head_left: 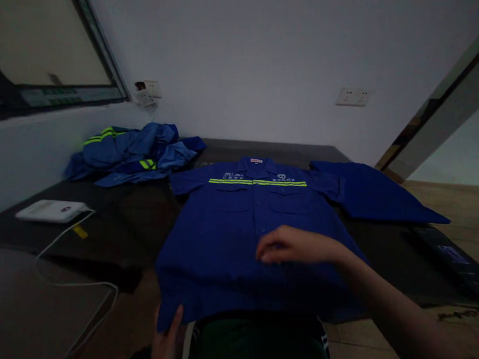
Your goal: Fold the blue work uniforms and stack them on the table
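A dark blue short-sleeved work shirt [230,233] lies spread front side up. It has a yellow-green stripe, white chest print, two pockets and a buttoned front. The hem reaches over the table's near edge, close to my body. My left hand [167,336] grips the lower left corner of the hem, thumb on top and the other fingers hidden beneath the cloth. Over the lower middle of the shirt is my right hand [285,245], its fingers loosely curled towards the thumb with nothing visible in them. Whether it touches the cloth, I cannot tell.
Crumpled blue work clothes [129,150] are heaped at the back left. Another blue garment [376,191] lies flat on the right, beside the sleeve. A white device [50,211] with a cable sits left on the dark table [121,223]. A phone-like dark object [454,259] lies right.
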A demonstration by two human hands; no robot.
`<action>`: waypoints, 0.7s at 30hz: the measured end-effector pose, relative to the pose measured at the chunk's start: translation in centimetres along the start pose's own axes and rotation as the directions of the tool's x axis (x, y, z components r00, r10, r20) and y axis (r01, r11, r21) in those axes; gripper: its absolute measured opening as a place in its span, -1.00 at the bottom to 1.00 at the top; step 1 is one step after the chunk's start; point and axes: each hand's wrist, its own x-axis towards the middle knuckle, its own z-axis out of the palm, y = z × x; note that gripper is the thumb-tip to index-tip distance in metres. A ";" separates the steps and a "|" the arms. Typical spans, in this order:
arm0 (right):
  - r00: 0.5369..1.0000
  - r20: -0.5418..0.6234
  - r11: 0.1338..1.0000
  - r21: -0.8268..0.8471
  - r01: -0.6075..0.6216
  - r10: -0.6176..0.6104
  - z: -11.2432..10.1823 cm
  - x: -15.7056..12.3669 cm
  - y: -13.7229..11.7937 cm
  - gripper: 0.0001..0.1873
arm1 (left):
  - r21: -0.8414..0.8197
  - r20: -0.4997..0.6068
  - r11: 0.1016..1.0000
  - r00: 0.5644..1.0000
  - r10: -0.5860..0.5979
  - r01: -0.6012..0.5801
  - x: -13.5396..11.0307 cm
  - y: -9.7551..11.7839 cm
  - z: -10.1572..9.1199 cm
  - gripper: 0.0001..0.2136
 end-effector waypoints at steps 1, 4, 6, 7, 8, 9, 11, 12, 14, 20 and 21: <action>0.998 -0.037 0.999 -0.018 0.044 -0.045 -1.1 3.5 0.1 -0.71 | -0.041 0.000 0.999 1.000 -0.028 0.028 0.1 0.0 -0.1 -0.44; 0.948 -0.287 0.979 -0.186 0.086 -0.138 -3.1 14.2 0.8 -0.69 | -0.117 -0.004 0.990 0.997 -0.073 0.072 0.0 0.7 -0.1 -0.42; 0.911 -0.399 0.964 -0.267 -0.005 -0.106 -3.1 20.9 1.1 -0.49 | -0.083 -0.027 0.995 0.998 -0.053 0.051 -0.2 1.5 0.1 -0.41; 0.891 -0.445 0.952 -0.301 -0.054 -0.090 -2.8 23.8 1.1 -0.41 | -0.071 -0.042 0.997 0.998 -0.041 0.038 -0.2 2.0 0.3 -0.40; 0.870 -0.489 0.933 -0.338 -0.120 -0.065 -2.3 26.4 1.0 -0.35 | -0.066 -0.057 0.998 0.998 -0.026 0.022 -0.3 2.4 0.4 -0.39; 0.847 -0.530 0.908 -0.373 -0.188 -0.042 -1.6 28.5 1.0 -0.30 | -0.067 -0.073 0.998 0.997 -0.010 0.005 -0.4 2.7 0.5 -0.38; 0.798 -0.603 0.842 -0.435 -0.318 -0.010 -0.3 31.8 1.0 -0.30 | -0.070 -0.105 0.997 0.994 0.036 -0.044 -0.6 3.2 0.7 -0.37; 0.776 -0.631 0.809 -0.461 -0.366 -0.008 0.1 33.0 1.0 -0.32 | -0.062 -0.110 0.996 0.992 0.062 -0.069 -0.7 3.3 0.7 -0.38; 0.751 -0.660 0.753 -0.507 -0.421 -0.025 0.6 34.6 1.4 -0.38 | -0.021 -0.116 0.993 0.987 0.115 -0.118 -1.1 3.2 0.5 -0.40; 0.739 -0.666 0.710 -0.569 -0.414 -0.102 -0.8 36.5 2.5 -0.51 | 0.186 -0.045 0.901 0.913 0.406 -0.391 -2.5 1.7 -1.0 -0.61; 0.728 -0.680 0.760 -0.516 -0.394 -0.085 -1.0 36.7 2.6 -0.54 | 0.217 -0.012 0.860 0.880 0.474 -0.461 -2.6 1.7 -1.1 -0.65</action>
